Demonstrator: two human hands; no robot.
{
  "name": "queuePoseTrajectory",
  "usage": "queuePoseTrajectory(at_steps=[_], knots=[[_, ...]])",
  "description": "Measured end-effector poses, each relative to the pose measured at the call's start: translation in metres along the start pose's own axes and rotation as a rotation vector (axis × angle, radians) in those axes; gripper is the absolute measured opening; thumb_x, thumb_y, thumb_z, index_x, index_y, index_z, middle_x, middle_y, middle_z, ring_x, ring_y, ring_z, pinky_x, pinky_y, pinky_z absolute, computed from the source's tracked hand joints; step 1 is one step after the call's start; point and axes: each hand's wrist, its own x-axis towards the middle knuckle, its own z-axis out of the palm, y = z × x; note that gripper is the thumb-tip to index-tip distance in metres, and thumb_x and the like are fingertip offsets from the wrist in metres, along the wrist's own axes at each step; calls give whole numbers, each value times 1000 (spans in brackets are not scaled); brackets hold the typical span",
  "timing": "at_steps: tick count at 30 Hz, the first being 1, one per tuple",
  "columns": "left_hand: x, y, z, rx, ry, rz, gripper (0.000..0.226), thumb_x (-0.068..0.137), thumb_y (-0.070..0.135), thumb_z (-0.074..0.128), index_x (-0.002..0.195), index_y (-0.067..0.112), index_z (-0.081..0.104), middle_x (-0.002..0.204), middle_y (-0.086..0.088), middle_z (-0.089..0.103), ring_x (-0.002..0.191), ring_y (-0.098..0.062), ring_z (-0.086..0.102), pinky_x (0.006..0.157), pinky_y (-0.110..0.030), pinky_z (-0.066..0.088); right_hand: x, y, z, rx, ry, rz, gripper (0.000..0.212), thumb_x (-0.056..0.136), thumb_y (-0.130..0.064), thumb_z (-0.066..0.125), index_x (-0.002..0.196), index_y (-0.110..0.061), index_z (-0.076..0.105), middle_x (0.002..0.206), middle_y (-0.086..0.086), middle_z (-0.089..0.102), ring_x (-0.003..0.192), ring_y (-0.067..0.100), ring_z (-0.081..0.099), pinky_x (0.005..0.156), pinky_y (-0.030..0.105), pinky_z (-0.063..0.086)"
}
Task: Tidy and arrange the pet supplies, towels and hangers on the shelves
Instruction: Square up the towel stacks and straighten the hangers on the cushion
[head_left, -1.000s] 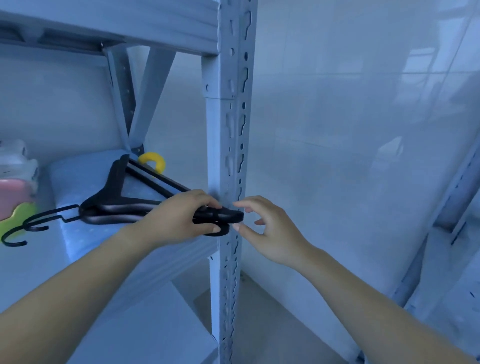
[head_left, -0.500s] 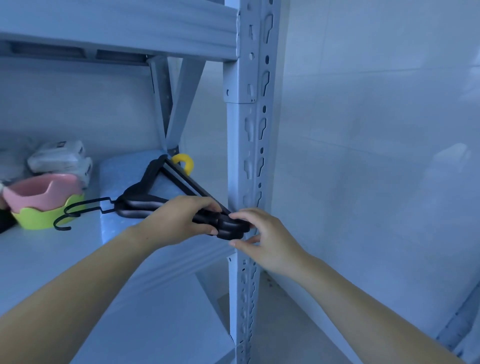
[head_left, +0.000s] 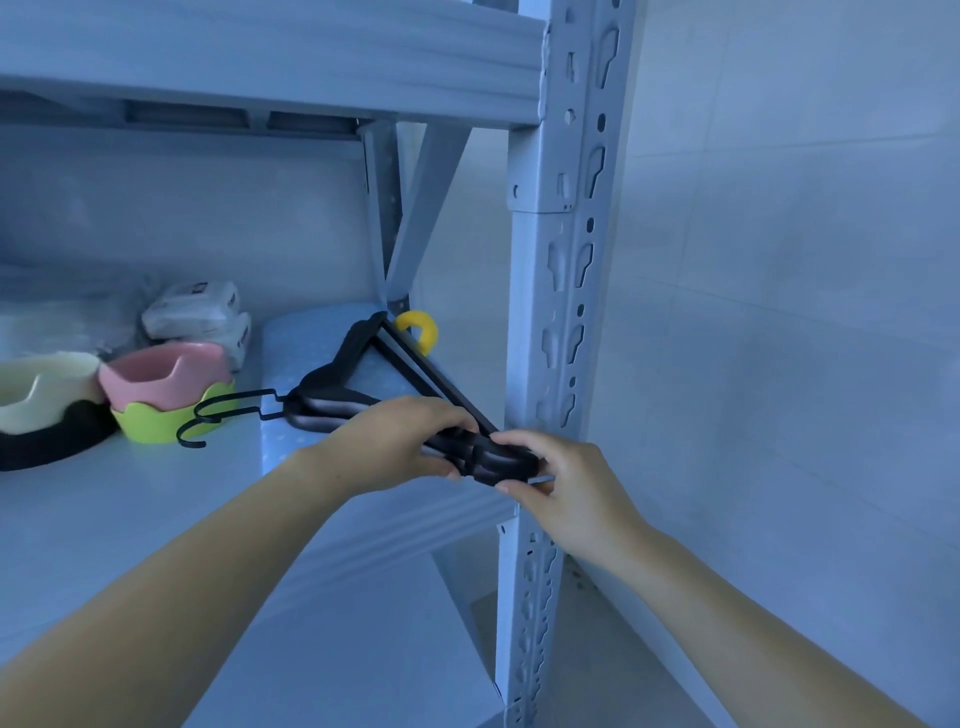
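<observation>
Reaches in from the bottom edge with two bare forearms, above the lower shelf board (head_left: 363, 649). Pinches with the right hand (head_left: 566, 493), thumb beneath and fingertips on top, the near end of a stack of black hangers (head_left: 335, 402), just in front of the slotted grey upright (head_left: 545, 312) at the front right corner of the rack. Wraps the left hand (head_left: 395, 441) over the same arm of the stack just beside it, fingers curled round the plastic, the two hands nearly touching. Keeps the stack low and roughly flat on the middle shelf (head_left: 130, 519), lying across a pale blue dotted cloth (head_left: 306, 343); cannot tell whether the near end rests on the shelf edge or is lifted off it. Points the black wire hooks (head_left: 218, 410) to the left, right up against a lime green pet bowl (head_left: 156, 426). Shows a pink bowl (head_left: 166, 371) nested in that green one, and to its left a cream bowl (head_left: 41, 384) sitting in a black bowl (head_left: 52, 441). Shows behind the bowls two stacked white soft packets (head_left: 192, 306), print too small to read. Shows past the far corner of the hangers a yellow ring (head_left: 421, 327) beside the rear brace. Ends with the upper shelf (head_left: 260, 62) overhead and a pale tiled wall (head_left: 779, 312) to the right.
</observation>
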Motion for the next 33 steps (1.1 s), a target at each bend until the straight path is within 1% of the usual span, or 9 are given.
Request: queuePoseTrajectory(at_steps=[9, 12, 14, 16, 18, 21, 24, 28, 33], knots=[[-3, -22, -16, -2, 43, -41, 26, 80, 30, 71, 103, 29, 57, 94, 16, 59, 88, -2, 52, 76, -26, 45, 26, -11, 16, 63, 23, -59, 41, 83, -11, 68, 120, -28, 60, 102, -13, 65, 94, 2, 62, 78, 14, 51], [-7, -33, -11, -5, 50, -56, 24, 82, 25, 69, 103, 27, 59, 91, 15, 58, 86, -2, 51, 77, -25, 43, 34, -9, 23, 25, -14, -88, 40, 83, -9, 67, 119, -25, 60, 99, -25, 56, 94, -1, 59, 76, 11, 50], [-15, -42, -3, -5, 82, -64, 31, 82, 26, 69, 111, 29, 58, 102, 16, 57, 95, 0, 50, 86, -21, 40, 33, -5, 28, -16, -39, -113, 41, 83, -10, 67, 121, -26, 59, 102, -29, 51, 97, -4, 56, 78, 13, 50], [-27, -51, 0, 10, 156, -105, 47, 83, 30, 69, 127, 31, 52, 124, 15, 52, 115, -1, 45, 97, -15, 31, 30, -1, 29, -65, -38, -170, 46, 83, -15, 68, 125, -27, 55, 114, -25, 49, 104, -3, 52, 83, 15, 49], [-38, -56, 0, 45, 230, -187, 59, 83, 32, 69, 135, 33, 44, 140, 12, 41, 128, -6, 37, 104, -18, 28, 28, -2, 28, -84, -25, -218, 49, 82, -23, 70, 128, -27, 53, 122, -26, 44, 111, -4, 47, 86, 13, 48], [-46, -61, 0, 59, 277, -311, 62, 83, 36, 67, 138, 35, 39, 148, 10, 33, 134, -11, 33, 107, -26, 31, 30, -7, 29, -86, -3, -246, 44, 83, -29, 69, 126, -26, 57, 122, -29, 45, 111, -1, 49, 86, 14, 48], [-48, -66, 2, 17, 286, -391, 56, 84, 37, 65, 136, 37, 43, 147, 10, 34, 133, -12, 35, 104, -26, 32, 36, -6, 34, -51, -4, -235, 40, 83, -18, 69, 121, -22, 61, 120, -21, 52, 110, -1, 52, 88, 17, 50], [-47, -71, 5, 32, 320, -406, 45, 86, 33, 64, 129, 37, 52, 141, 7, 45, 129, -11, 42, 104, -24, 32, 38, -2, 40, 1, -13, -226, 43, 79, -1, 69, 119, -16, 63, 117, -22, 53, 106, -2, 55, 87, 12, 49], [-40, -71, 6, 31, 346, -370, 43, 86, 26, 66, 128, 32, 56, 137, 6, 50, 126, -11, 45, 96, -12, 26, 39, 2, 43, 44, 18, -189, 43, 77, 5, 70, 115, -13, 64, 114, -20, 56, 101, -6, 56, 81, 6, 46]])
